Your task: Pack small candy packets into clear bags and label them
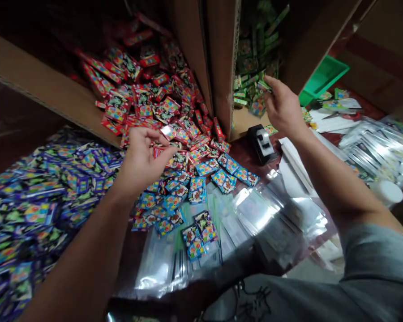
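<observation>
R hand (285,105), upper right of centre, is at the mouth of a cardboard box (221,58); its fingers look to be pinching a green pkt (264,86) at the tips. L hand (143,154), mid-frame, is over the red pkts (168,109): thumb stands off from curled fingers, can't tell if a pkt is caught between.

To do it well, imo: take 1 pkt per hand, grip by the edges w/ thumb & index, don't squeeze the middle; keep L wrist clear of the purple pkts (36,210) at lower left, so colours don't mix.

Green pkt's long axis slants approx upper L to lower R; which end is its top is too blurred to tell. Red pkts lie every which way; those by the L thumb run roughly side to side. On the clear bags (154,264), lower centre, a blue pkt (193,243) & a purple one (206,227) lie side by side, long axes top to bottom, lower ends tipped R.
</observation>
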Tool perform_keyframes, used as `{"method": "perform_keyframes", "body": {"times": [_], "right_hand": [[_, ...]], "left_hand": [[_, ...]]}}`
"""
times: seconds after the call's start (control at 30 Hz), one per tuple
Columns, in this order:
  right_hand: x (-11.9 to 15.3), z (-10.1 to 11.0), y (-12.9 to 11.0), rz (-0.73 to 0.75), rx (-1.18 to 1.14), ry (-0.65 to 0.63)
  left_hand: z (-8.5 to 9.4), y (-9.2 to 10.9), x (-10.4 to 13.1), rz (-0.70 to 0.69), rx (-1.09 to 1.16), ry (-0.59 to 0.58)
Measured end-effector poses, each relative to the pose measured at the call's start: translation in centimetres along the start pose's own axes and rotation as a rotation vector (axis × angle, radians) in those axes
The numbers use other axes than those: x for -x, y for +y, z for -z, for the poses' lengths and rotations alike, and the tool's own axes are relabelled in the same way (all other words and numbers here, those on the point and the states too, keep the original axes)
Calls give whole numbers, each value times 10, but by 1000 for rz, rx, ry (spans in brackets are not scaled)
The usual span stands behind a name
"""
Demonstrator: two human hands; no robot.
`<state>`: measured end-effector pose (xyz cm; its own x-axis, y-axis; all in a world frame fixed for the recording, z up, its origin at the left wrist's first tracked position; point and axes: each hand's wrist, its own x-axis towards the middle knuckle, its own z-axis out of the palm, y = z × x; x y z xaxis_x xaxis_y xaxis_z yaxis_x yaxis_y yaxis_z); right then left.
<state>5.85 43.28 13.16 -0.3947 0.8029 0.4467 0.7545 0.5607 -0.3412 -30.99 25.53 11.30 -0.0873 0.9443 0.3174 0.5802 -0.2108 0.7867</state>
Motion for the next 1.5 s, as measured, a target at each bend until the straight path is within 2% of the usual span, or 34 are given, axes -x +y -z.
{"method": "perform_keyframes", "body": {"times": [0.03, 0.1, 0.17, 0.2, 0.23, 0.3, 0.33, 0.4, 0.47, 0.53, 0.6, 0.7, 0.83, 0.93, 0.97, 1.03, 1.1, 1.17, 1.27, 1.33, 1.43, 1.5], "right_hand": [[27, 13, -3, 26, -152, -67], [86, 26, -15, 64, -450, -340], [142, 22, -30, 66, -636, -625], [167, 16, -37, 59, -679, -715], [189, 8, -42, 39, -692, -766], [222, -5, -46, -16, -609, -772], [234, -9, -44, -26, -535, -730], [249, -7, -37, 27, -376, -614], [253, 1, -31, 148, -272, -543], [251, 8, -32, 286, -234, -566], [242, 7, -44, 416, -229, -627], [223, -7, -77, 583, -216, -724], [198, -23, -112, 656, -118, -870], [189, -21, -122, 568, -97, -808], [188, -19, -125, 470, -106, -769], [189, -20, -135, 178, -98, -734], [191, -27, -151, -88, -49, -766], [194, -38, -169, -204, -5, -819], [195, -46, -184, -181, -6, -899], [193, -38, -176, -147, -11, -932], [190, -10, -137, -9, -60, -911], [193, 5, -101, 162, -110, -844]], "left_hand": [[-8, 9, 10, 50, 77, -83], [-34, 28, 34, 177, 201, -328], [-69, 45, 60, 267, 232, -561], [-85, 53, 72, 273, 190, -637], [-99, 59, 83, 253, 112, -678], [-112, 67, 99, 146, -100, -660], [-111, 69, 106, 70, -198, -618], [-94, 67, 122, -87, -326, -537], [-65, 62, 142, -209, -407, -522], [-37, 54, 166, -276, -504, -559], [-17, 46, 189, -296, -615, -612], [-4, 37, 210, -261, -738, -669], [1, 37, 218, -165, -794, -705], [-5, 40, 221, -84, -764, -659], [-10, 40, 222, -65, -737, -632], [-26, 39, 224, -44, -671, -565], [-47, 35, 227, -28, -620, -472], [-67, 33, 230, -13, -590, -368], [-85, 31, 234, 2, -560, -255], [-88, 32, 235, 12, -551, -222], [-86, 35, 232, 19, -549, -206], [-86, 36, 226, 3, -552, -210]]}}
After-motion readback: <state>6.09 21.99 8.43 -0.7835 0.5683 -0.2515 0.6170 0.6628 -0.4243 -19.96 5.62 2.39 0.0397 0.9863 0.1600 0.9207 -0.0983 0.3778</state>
